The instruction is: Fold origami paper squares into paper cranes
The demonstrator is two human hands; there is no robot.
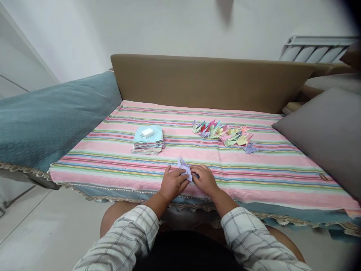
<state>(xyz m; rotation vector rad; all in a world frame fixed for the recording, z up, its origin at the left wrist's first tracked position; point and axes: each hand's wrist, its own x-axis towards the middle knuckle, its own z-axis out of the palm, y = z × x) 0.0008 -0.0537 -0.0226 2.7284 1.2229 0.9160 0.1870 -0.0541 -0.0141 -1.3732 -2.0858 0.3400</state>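
A partly folded piece of lavender origami paper (pixel 184 166) lies on the striped cloth near the sofa's front edge. My left hand (pixel 173 183) rests on its left side, fingers stretched across the paper and pressing it. From the right, my right hand (pixel 205 180) touches the paper's edge with curled fingers; its fingertips are partly hidden. Beyond my hands to the left stands a stack of square origami paper (pixel 148 141), light blue on top, with a white charger plug (pixel 147 133) lying on it. Several folded paper cranes (pixel 224 133) in mixed colours sit in a cluster at the back right.
The pink striped cloth (pixel 113 165) covers the seat. A blue-covered armrest (pixel 56 116) bounds the left side and a brown backrest (pixel 197 82) the rear. Grey cushions (pixel 329 131) lean at the right. A small brown object (pixel 323 177) lies near them.
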